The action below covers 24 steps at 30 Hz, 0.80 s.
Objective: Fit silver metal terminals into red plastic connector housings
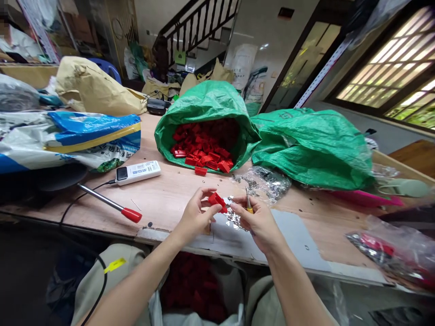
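Observation:
My left hand point(196, 216) is closed on a small red plastic housing point(216, 201), held just above the near edge of the table. Close to its right side, my right hand point(260, 224) pinches a small shiny metal piece point(229, 200) between thumb and forefinger. Tucked in that same hand is a pointed metal tool point(248, 199) with a yellow handle; its exact kind is unclear. Whether the metal piece touches the housing I cannot tell. Beneath the hands lies a loose pile of small metal pieces point(234, 221), partly hidden by my fingers.
A green sack point(207, 97) spills red housings point(204, 149) toward me. Another green sack point(312, 145) and a clear bag point(268, 183) lie right. Leftward are a white device point(138, 173) and a red-handled lever point(112, 206). An open sack point(197, 290) of red pieces sits between my legs.

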Each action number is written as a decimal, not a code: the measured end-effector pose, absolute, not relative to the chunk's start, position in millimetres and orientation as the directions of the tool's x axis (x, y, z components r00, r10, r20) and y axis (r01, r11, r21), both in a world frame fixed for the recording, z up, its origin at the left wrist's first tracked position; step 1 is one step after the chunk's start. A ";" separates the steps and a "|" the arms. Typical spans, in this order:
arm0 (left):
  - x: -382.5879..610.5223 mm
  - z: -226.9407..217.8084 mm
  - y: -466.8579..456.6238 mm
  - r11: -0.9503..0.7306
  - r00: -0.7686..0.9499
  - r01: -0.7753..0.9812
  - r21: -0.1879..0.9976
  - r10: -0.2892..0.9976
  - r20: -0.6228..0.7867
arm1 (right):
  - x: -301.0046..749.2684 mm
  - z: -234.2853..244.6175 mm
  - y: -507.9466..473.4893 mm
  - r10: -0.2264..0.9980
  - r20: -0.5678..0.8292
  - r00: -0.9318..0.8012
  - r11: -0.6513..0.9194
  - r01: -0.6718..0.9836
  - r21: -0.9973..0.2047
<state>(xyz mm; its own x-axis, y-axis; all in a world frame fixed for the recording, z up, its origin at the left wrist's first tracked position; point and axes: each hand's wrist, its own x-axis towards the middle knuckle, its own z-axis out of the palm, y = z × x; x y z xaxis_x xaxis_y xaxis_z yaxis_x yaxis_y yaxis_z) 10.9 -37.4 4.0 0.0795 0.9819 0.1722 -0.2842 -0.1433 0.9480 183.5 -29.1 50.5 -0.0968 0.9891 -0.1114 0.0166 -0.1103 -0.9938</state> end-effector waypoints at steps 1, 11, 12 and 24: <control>9.9 3.9 -37.9 -0.275 0.047 -0.167 0.947 0.957 0.287 | 184.3 49.1 -29.3 0.989 -0.118 -0.088 -0.119 0.004 -0.993; 14.2 -4.3 -42.5 -0.723 0.085 0.175 0.669 0.687 0.721 | 187.1 34.9 -28.0 0.999 0.046 -0.013 0.047 0.174 -0.984; 14.4 -4.9 -42.2 -0.732 0.085 0.186 0.655 0.676 0.732 | 186.8 33.3 -27.8 0.998 0.056 -0.017 0.058 0.184 -0.981; 15.5 -4.9 -45.1 -0.739 0.021 0.132 0.660 0.668 0.744 | 180.4 36.0 -30.9 0.878 -0.358 -0.319 -0.445 -0.265 -0.855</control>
